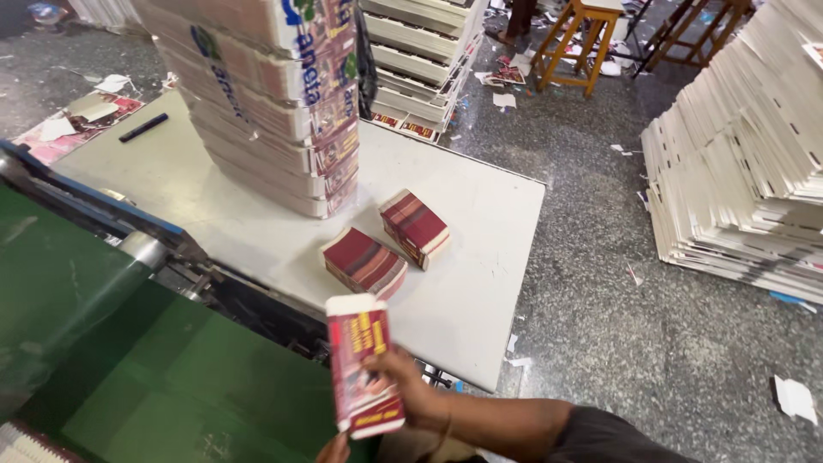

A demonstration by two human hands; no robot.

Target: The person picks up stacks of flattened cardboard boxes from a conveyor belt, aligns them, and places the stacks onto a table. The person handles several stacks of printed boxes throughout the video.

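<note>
My right hand (410, 393) grips a flat red and white carton (364, 364) by its right edge and holds it upright over the near edge of the white table (480, 283). Only a fingertip of my left hand (333, 449) shows at the bottom edge, just under the carton's lower corner. I cannot tell whether it touches the carton. Two bundles of flat red striped cartons lie on the table beyond the carton, one near (364, 260) and one farther right (415, 225).
A tall stack of printed cartons (274, 103) stands on the table's far side, with a black marker (143, 127) to its left. A green conveyor belt (129, 360) and a metal roller (144, 249) lie at left. Heaps of white sheets (746, 171) and wooden stools (579, 39) stand on the littered floor.
</note>
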